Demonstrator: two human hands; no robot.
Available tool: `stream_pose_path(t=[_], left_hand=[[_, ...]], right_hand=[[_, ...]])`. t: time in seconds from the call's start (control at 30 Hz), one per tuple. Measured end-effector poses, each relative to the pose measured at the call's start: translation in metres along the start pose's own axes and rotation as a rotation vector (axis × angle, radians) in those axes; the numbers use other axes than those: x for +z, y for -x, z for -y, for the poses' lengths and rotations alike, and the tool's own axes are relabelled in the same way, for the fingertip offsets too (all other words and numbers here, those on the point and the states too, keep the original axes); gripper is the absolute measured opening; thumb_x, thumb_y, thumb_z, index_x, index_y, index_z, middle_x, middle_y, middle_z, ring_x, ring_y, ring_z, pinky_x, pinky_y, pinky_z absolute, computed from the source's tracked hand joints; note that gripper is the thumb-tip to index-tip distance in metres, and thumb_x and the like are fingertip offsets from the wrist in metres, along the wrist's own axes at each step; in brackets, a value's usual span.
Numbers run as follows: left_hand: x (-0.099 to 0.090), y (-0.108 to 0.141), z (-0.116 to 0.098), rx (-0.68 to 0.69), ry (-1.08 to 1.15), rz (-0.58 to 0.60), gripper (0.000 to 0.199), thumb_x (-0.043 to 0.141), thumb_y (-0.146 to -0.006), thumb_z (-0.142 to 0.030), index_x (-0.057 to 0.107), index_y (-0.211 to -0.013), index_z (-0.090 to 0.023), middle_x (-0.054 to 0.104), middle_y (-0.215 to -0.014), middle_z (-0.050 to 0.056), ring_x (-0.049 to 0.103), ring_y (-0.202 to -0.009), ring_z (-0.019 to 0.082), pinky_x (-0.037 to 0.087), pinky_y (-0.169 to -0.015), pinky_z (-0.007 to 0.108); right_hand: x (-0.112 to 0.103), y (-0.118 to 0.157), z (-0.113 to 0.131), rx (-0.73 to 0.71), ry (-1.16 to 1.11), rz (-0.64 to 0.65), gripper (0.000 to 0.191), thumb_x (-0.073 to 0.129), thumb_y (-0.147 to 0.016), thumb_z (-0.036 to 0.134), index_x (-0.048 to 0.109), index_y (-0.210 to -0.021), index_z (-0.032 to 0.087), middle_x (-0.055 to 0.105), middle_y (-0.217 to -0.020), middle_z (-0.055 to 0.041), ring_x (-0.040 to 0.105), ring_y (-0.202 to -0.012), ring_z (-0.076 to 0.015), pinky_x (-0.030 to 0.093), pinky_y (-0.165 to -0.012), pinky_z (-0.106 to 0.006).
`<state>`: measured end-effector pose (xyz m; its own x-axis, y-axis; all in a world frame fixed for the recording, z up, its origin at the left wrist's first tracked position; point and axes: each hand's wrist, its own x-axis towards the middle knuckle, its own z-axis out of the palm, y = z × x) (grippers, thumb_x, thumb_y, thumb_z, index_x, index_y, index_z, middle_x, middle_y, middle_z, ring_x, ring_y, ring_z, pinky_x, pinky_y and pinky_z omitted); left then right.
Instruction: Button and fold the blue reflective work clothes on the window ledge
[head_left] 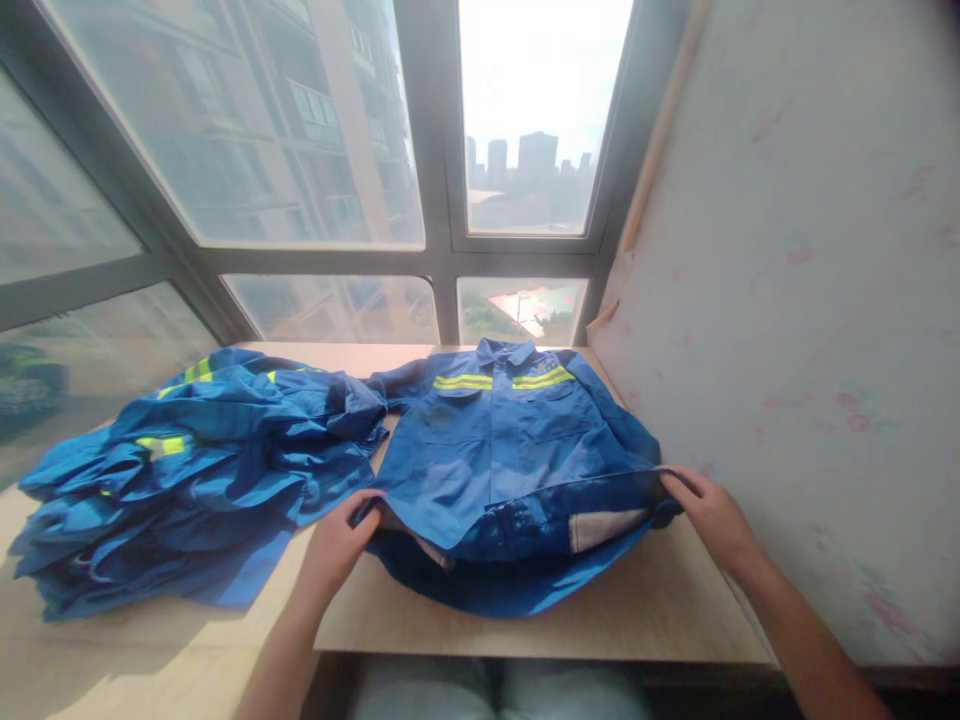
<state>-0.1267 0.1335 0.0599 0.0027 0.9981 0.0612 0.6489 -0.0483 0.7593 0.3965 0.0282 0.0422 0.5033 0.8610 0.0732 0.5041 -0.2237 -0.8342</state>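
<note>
A blue work jacket [517,430] with yellow reflective stripes across the chest lies front up, its collar toward the window. My left hand [354,520] is closed on the left corner of its hem. At the opposite corner my right hand [694,500] pinches the hem too. Between my hands the front edge is lifted, so the darker inside and a pale lining patch show. The back layer of the hem droops below it near the table's front edge.
A heap of crumpled blue clothing [217,470] with yellow stripes lies on the left of the wooden table [540,635]. Grey-framed windows [442,200] rise behind it. A patterned wall [817,400] stands close on the right.
</note>
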Motion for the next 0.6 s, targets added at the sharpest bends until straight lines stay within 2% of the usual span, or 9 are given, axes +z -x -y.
stream_pose_path(t=[0.1,0.17,0.23,0.3,0.37,0.47,0.6], left_hand=[[-0.024,0.012,0.008,0.001,0.072,0.027,0.043,0.069,-0.066,-0.052,0.076,-0.097,-0.023,0.077,-0.104,0.007,0.07,-0.105,0.032,0.057,-0.089,0.039],[-0.037,0.025,0.016,0.0,0.17,0.013,0.047,0.075,-0.063,-0.053,0.075,-0.1,-0.023,0.076,-0.107,0.008,0.07,-0.104,0.032,0.059,-0.087,0.038],[-0.042,0.037,0.025,-0.014,0.248,-0.037,0.049,0.079,-0.061,-0.052,0.075,-0.1,-0.023,0.075,-0.109,0.008,0.07,-0.103,0.032,0.06,-0.086,0.037],[-0.04,0.047,0.034,-0.04,0.267,-0.097,0.047,0.078,-0.061,-0.049,0.075,-0.1,-0.023,0.075,-0.11,0.008,0.069,-0.105,0.032,0.061,-0.084,0.036],[-0.031,0.053,0.042,-0.07,0.244,-0.109,0.042,0.075,-0.062,-0.043,0.075,-0.099,-0.024,0.075,-0.11,0.007,0.068,-0.108,0.032,0.062,-0.082,0.035],[-0.006,0.057,0.049,-0.095,0.21,-0.044,0.038,0.065,-0.064,-0.035,0.076,-0.099,-0.024,0.075,-0.11,0.006,0.069,-0.108,0.031,0.062,-0.082,0.036],[0.037,0.057,0.041,0.002,0.141,0.104,0.045,0.06,-0.072,-0.031,0.073,-0.114,-0.024,0.074,-0.115,0.007,0.07,-0.11,0.03,0.059,-0.093,0.04]], right_hand=[[-0.019,0.008,-0.003,0.013,-0.037,0.016,0.041,0.061,-0.077,0.055,0.077,-0.1,0.024,0.076,-0.11,-0.0066,0.068,-0.11,-0.0315,0.052,-0.101,-0.041],[-0.032,0.019,-0.013,0.052,-0.069,0.051,0.043,0.064,-0.075,0.056,0.077,-0.102,0.025,0.076,-0.112,-0.0058,0.068,-0.111,-0.0315,0.055,-0.097,-0.039],[-0.04,0.034,-0.03,0.099,-0.102,0.082,0.046,0.068,-0.073,0.057,0.076,-0.106,0.026,0.076,-0.112,-0.0056,0.069,-0.11,-0.0312,0.057,-0.093,-0.036],[-0.041,0.051,-0.051,0.13,-0.142,0.093,0.047,0.069,-0.072,0.056,0.076,-0.107,0.026,0.076,-0.111,-0.0061,0.07,-0.107,-0.0309,0.06,-0.089,-0.034],[-0.037,0.066,-0.071,0.145,-0.191,0.096,0.045,0.068,-0.072,0.054,0.076,-0.106,0.025,0.076,-0.111,-0.0074,0.071,-0.105,-0.0308,0.061,-0.085,-0.033],[-0.023,0.078,-0.089,0.16,-0.224,0.135,0.044,0.068,-0.071,0.05,0.076,-0.107,0.024,0.075,-0.115,-0.0097,0.072,-0.104,-0.0313,0.061,-0.083,-0.034],[0.009,0.075,-0.08,0.12,-0.12,0.222,0.045,0.065,-0.069,0.048,0.077,-0.106,0.024,0.074,-0.115,-0.0105,0.07,-0.108,-0.0324,0.06,-0.089,-0.038]])
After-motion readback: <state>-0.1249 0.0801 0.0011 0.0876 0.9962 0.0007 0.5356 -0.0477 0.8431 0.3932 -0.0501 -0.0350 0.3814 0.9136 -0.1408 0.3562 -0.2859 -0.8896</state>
